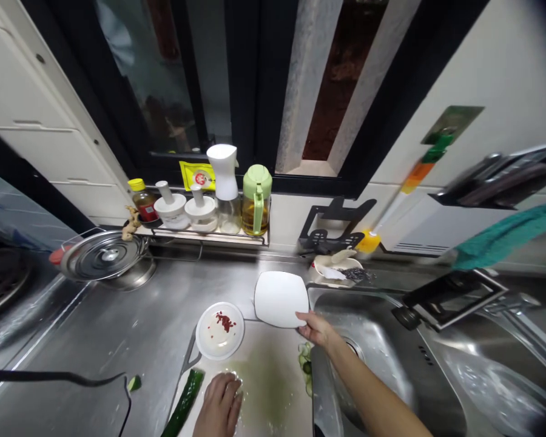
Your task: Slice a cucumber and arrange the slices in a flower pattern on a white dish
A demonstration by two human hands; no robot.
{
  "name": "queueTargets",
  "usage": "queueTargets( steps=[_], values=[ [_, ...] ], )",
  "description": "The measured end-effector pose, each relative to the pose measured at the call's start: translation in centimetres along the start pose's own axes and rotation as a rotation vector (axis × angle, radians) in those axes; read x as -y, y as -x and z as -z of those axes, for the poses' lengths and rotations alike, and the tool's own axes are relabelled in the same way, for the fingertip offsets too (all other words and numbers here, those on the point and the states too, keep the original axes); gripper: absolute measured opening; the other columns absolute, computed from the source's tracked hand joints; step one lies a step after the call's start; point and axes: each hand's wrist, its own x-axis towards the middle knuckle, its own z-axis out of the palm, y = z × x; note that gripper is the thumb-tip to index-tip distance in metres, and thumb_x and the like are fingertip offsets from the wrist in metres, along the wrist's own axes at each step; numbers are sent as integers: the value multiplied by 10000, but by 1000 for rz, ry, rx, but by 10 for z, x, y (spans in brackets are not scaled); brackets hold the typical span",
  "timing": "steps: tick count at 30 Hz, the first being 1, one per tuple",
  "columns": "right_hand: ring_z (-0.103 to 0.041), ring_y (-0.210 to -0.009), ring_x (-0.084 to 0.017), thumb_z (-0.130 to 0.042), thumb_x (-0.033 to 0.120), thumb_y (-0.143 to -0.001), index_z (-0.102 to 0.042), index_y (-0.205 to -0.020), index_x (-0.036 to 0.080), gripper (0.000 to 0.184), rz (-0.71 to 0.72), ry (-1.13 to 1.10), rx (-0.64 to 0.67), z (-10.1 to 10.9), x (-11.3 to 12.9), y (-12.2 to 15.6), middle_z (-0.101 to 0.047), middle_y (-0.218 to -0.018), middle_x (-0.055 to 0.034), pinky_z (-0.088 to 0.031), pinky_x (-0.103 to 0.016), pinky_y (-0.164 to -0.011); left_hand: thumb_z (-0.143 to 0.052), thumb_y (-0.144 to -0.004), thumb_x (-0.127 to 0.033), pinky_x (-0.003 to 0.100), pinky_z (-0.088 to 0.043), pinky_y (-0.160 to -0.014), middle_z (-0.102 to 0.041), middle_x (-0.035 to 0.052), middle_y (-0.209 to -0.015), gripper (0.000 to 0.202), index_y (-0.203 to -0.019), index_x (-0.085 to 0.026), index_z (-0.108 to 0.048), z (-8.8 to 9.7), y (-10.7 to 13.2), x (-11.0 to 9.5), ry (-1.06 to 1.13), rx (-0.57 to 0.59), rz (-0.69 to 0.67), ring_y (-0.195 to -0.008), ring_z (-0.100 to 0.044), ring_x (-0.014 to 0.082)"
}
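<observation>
We pinch the white plate (281, 298) with our right hand (315, 328). The hand grips the corner between four and five o'clock, with the thumb on top. The plate sits near twelve o'clock from the middle of the cutting board (266, 388), and we cannot tell if it is lifted or lying down.

Our left hand (219, 403) is low over the board, at about eight o'clock, with its fingers bent and close together. We cannot tell if anything is under them. Just beside it, farther left, is a long green cucumber (184, 402).

At eleven o'clock we see a round dish (212, 345) with little red bits (226, 321) in it. Thin green slices (306, 367) lie near three o'clock, at the board's edge, and past them is the shiny sink (384, 343). At ten o'clock is a pot with a lid (109, 256).
</observation>
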Motion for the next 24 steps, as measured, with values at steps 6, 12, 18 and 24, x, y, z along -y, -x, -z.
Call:
queueTargets(
  steps=[6,12,18,24],
  values=[
    [-590,-537,-78,-622,150,-859,-572,-1091,147,237,-12,22,-74,-14,-4,-17,-664,-802,7,-479,-176,-446,-523,-902,-287,341,-554,-873,-669,90,-1049,250,-1119,-223,-628,-3,2,4,-23,18,-28,-1011,-632,202],
    [-584,-598,-73,-577,160,-901,-573,-1086,143,185,-17,123,-121,-18,-2,-15,-630,-854,11,-492,-184,-491,-509,-909,-298,354,-555,-878,-670,101,-1055,255,-1117,-220,-633,-1,1,1,-20,46,-1,-1010,-636,210],
    [-600,-658,-86,-588,182,-900,-575,-1077,144,181,36,351,-194,-24,-1,-12,-632,-902,0,-524,-215,-553,-504,-907,-291,373,-552,-882,-672,109,-1054,256,-1113,-220,-639,1,0,1,3,57,12,-1009,-640,219],
    [-573,-582,-90,-648,268,-856,-599,-863,137,140,80,775,-353,-26,4,-14,-618,-745,27,-493,-239,-544,-497,-910,-293,377,-547,-884,-668,108,-1046,252,-1108,-223,-638,3,-1,-3,53,46,50,-1011,-634,221]
  ],
)
